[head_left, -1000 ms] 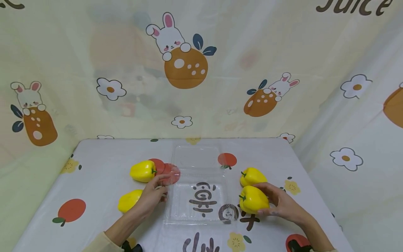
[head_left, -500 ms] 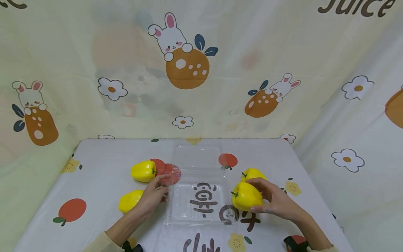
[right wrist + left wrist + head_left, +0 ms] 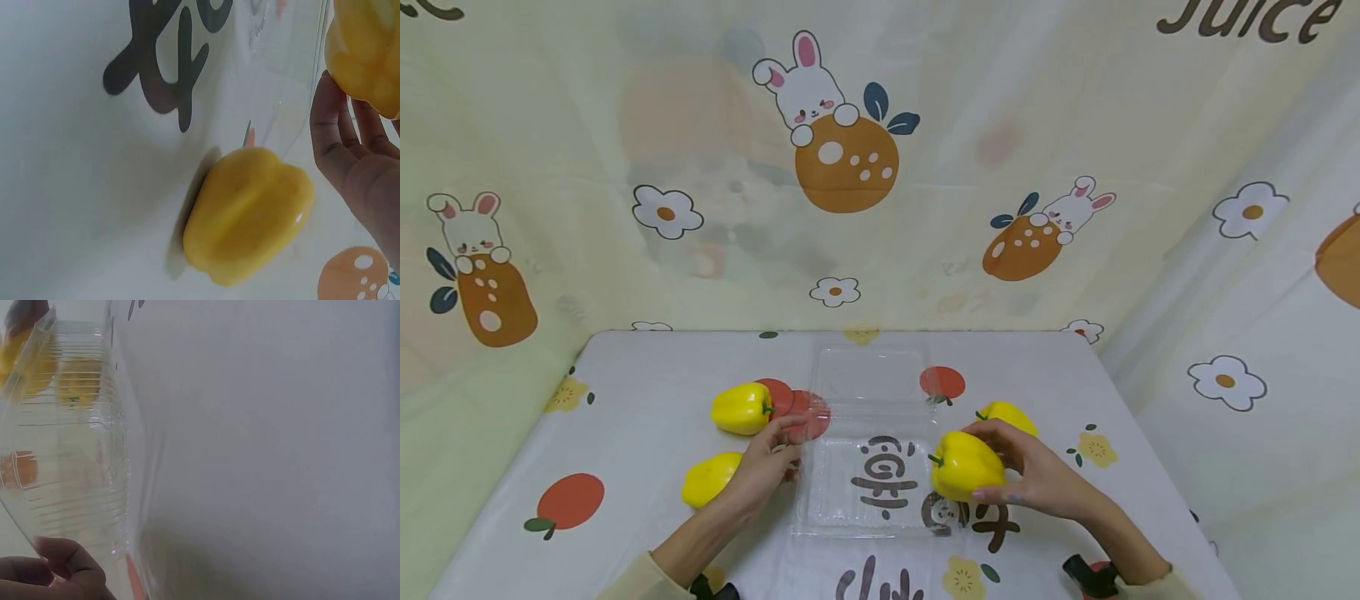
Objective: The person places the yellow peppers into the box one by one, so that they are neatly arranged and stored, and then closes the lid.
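Closing on the clear plastic clamshell (image 3: 835,500): yellow bell pepper (image 3: 966,467), pinched thumb-to-fingers by right hand (image 3: 1033,473), sits further left than a second ago, now at its 3 o'clock rim. Looks mid-transfer, not inside yet. Left hand (image 3: 763,468) pinches the rim near 10 o'clock, likely steadying. Second pepper (image 3: 1011,413) waits at 2 o'clock.

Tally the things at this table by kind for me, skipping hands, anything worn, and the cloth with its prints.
Yellow bell peppers: 4
Clear plastic container, lid open: 1
Total: 5
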`<state>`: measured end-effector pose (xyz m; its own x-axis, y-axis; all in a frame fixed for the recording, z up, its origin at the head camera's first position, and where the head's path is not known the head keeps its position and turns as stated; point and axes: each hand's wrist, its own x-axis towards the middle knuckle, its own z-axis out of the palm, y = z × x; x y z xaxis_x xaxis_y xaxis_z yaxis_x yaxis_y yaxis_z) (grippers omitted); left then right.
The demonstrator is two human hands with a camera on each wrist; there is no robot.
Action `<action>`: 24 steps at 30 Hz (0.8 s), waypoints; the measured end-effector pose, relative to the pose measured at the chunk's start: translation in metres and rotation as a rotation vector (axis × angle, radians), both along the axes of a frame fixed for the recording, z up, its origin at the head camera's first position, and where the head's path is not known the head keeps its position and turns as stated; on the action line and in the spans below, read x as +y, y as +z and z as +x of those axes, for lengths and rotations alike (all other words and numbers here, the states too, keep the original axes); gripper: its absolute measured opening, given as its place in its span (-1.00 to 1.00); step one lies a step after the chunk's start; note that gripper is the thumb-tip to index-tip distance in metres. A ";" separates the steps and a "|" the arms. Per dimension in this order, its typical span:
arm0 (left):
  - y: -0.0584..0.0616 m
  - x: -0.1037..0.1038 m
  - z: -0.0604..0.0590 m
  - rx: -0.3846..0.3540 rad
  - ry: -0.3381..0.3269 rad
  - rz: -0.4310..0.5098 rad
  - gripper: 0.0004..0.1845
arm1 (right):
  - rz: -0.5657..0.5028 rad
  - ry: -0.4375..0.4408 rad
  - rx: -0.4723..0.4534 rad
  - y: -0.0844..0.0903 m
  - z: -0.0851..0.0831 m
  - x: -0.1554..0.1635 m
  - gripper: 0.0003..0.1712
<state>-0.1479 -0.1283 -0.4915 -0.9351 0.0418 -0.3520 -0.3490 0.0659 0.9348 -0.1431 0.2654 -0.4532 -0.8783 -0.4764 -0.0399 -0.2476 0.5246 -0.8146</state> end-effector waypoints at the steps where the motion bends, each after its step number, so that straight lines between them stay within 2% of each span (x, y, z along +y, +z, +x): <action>1: 0.000 0.000 0.000 0.001 0.000 -0.001 -0.48 | 0.000 -0.002 -0.006 0.000 0.000 -0.002 -0.16; 13: -0.001 -0.002 0.001 0.003 -0.006 -0.014 -0.50 | -0.021 0.046 -0.036 0.002 -0.001 -0.016 -0.18; 24: 0.001 -0.002 0.001 -0.001 -0.007 -0.006 -0.49 | -0.041 0.085 -0.021 0.003 -0.003 -0.028 -0.18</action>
